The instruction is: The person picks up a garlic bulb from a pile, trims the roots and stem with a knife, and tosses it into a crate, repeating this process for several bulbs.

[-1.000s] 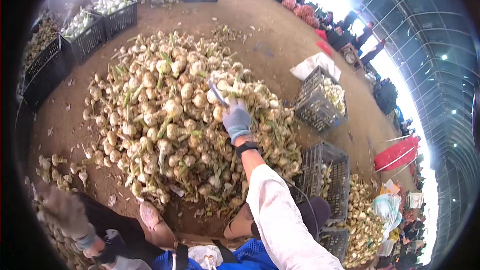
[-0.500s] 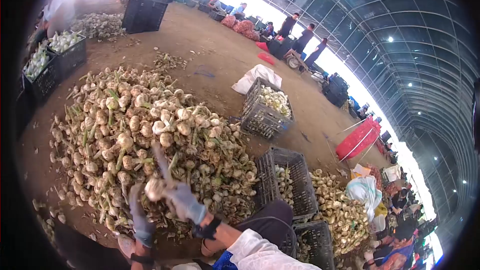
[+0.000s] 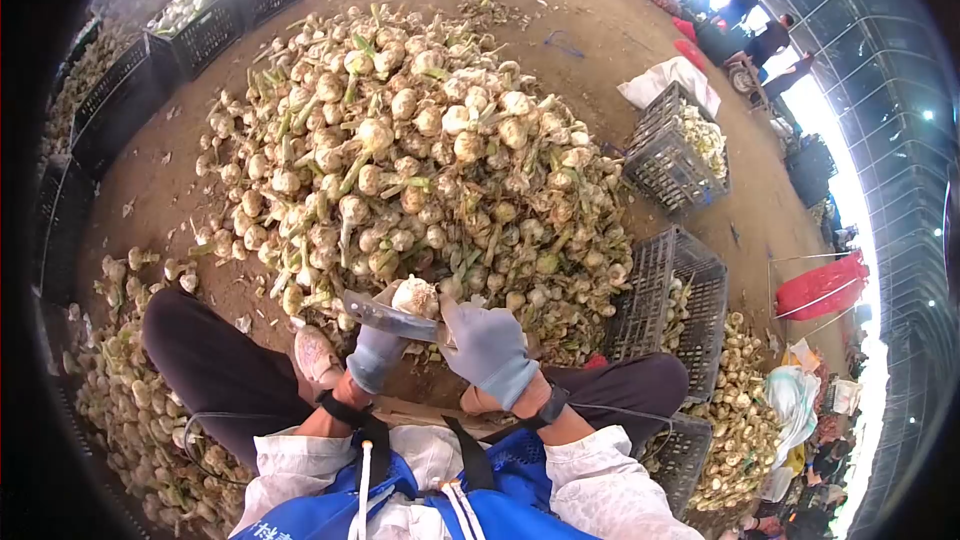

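Note:
My right hand [image 3: 490,348], in a grey glove, is closed around the handle of a knife [image 3: 384,318], whose broad blade points left. Between the hands sits a pale garlic bulb [image 3: 415,297], just behind the blade. My left hand [image 3: 376,352], gloved too, is closed on that bulb, its fingers partly hidden by the blade. Beyond both hands spreads a large heap of garlic [image 3: 400,160] with stalks still on many bulbs.
Black crates [image 3: 667,290] stand to the right, one farther off [image 3: 665,165] holding garlic. More crates [image 3: 190,35] line the left. Loose garlic [image 3: 150,400] lies by my left knee, and another pile [image 3: 740,420] lies right. A red bundle [image 3: 822,287] and people are farther off.
My view has tilted down and turned left. My hands have drawn back together from the heap, bringing the garlic bulb; the left hand now holds it, with the knife blade against or beside it.

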Available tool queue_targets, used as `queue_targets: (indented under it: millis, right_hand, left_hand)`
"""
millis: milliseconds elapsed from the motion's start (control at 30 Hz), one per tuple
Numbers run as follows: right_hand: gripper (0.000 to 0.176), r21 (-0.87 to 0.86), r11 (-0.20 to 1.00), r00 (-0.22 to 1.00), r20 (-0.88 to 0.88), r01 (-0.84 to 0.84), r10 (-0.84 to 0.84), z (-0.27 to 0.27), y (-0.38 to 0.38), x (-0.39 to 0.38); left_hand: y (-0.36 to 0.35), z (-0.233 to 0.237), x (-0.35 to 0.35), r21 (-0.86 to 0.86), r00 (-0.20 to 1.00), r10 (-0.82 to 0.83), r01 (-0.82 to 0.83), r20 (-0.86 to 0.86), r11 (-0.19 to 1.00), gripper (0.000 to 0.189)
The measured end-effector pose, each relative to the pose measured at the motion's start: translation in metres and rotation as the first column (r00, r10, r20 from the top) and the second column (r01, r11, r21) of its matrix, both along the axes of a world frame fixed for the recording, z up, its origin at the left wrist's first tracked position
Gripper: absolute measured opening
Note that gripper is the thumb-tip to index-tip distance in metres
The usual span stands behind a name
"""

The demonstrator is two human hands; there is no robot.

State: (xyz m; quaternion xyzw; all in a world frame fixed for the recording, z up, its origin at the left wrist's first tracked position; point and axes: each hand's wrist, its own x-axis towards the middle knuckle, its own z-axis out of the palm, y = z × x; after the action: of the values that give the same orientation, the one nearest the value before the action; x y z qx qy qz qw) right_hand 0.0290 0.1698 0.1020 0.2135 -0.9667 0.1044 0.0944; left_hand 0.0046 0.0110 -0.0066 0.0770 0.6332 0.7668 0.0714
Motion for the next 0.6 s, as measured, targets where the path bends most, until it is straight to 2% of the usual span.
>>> queue_targets:
  millis: [33,67,100,133,167,200,233,267,300,333,367,433,467,500,533,567,600]
  right_hand:
    - [0.039,-0.009,1.0,1.0,0.009,0.0,0.0,-0.003,-0.002,0.001]
    - [0.038,0.041,0.999,1.0,0.023,-0.008,0.007,-0.005,-0.002,0.0]
    - [0.037,0.091,0.996,0.999,0.037,-0.016,0.012,-0.006,-0.003,-0.002]
    - [0.021,0.102,0.994,0.999,-0.04,-0.032,0.036,-0.005,-0.005,-0.002]
    - [0.021,0.097,0.995,0.999,-0.032,-0.033,0.036,-0.007,-0.004,-0.003]
    - [0.019,0.081,0.996,0.999,-0.039,-0.032,0.035,-0.008,-0.002,-0.003]
    - [0.017,0.065,0.997,0.998,-0.045,-0.03,0.033,-0.009,0.0,-0.004]
    - [0.014,0.058,0.998,0.996,-0.087,-0.03,0.035,-0.009,0.001,-0.005]
    - [0.014,0.056,0.998,0.996,-0.079,-0.033,0.037,-0.012,0.003,-0.007]
    - [0.025,0.067,0.997,0.997,-0.063,-0.032,0.036,-0.018,0.008,-0.01]
    - [0.037,0.077,0.997,0.998,-0.048,-0.028,0.032,-0.021,0.011,-0.011]
    - [0.036,0.05,0.997,0.996,-0.063,-0.056,0.059,-0.025,0.015,-0.015]
    - [0.036,-0.009,0.997,0.994,-0.071,-0.082,0.081,-0.032,0.018,-0.017]
    - [0.036,-0.071,0.992,0.992,-0.079,-0.106,0.1,-0.034,0.018,-0.018]
    - [0.028,-0.109,0.991,0.997,-0.019,-0.08,0.078,-0.032,0.018,-0.017]
    - [0.028,-0.116,0.99,0.997,-0.017,-0.075,0.074,-0.035,0.018,-0.018]
    - [0.022,-0.174,0.984,1.0,0.0,-0.029,0.029,-0.041,0.02,-0.018]
  left_hand:
    - [0.001,0.001,0.001,-0.016,1.0,0.015,-0.015,0.017,1.0,0.034]
    - [-0.001,0.004,0.001,-0.094,0.992,0.002,-0.014,-0.128,0.995,0.031]
    - [-0.003,0.012,0.001,-0.099,0.993,0.001,-0.013,-0.12,0.995,0.031]
    - [-0.006,0.021,0.001,-0.028,0.99,-0.097,0.095,-0.099,0.995,0.031]
    - [-0.009,0.025,0.002,0.047,0.977,-0.193,0.197,-0.086,0.979,0.03]
    - [-0.01,0.002,0.003,-0.021,0.988,-0.152,0.153,0.025,0.988,0.03]
    - [-0.014,-0.019,0.003,-0.021,0.988,-0.152,0.153,0.032,0.988,0.03]
    - [-0.019,-0.015,0.002,-0.295,0.951,-0.291,0.25,-0.101,0.922,0.032]
    - [-0.022,-0.01,0.002,-0.557,0.874,-0.449,0.284,-0.184,0.781,0.035]
    - [-0.021,-0.003,0.01,-0.61,0.889,-0.372,0.143,-0.266,0.779,0.04]
    - [-0.021,-0.003,0.01,-0.612,0.89,-0.376,0.15,-0.259,0.777,0.04]
    - [-0.021,-0.006,0.01,-0.525,0.91,-0.342,0.178,-0.234,0.832,0.039]
    - [-0.021,0.02,0.01,-0.683,0.842,-0.392,0.038,-0.371,0.729,0.039]
    - [-0.017,0.024,0.011,-0.69,0.843,-0.4,0.047,-0.36,0.722,0.039]
    - [-0.014,0.027,0.012,-0.536,0.891,-0.243,0.001,-0.383,0.844,0.032]
    - [-0.009,0.03,0.011,-0.361,0.924,-0.08,-0.066,-0.374,0.93,0.026]
    - [-0.011,0.059,0.015,-0.134,0.992,-0.097,0.108,0.086,0.985,0.02]
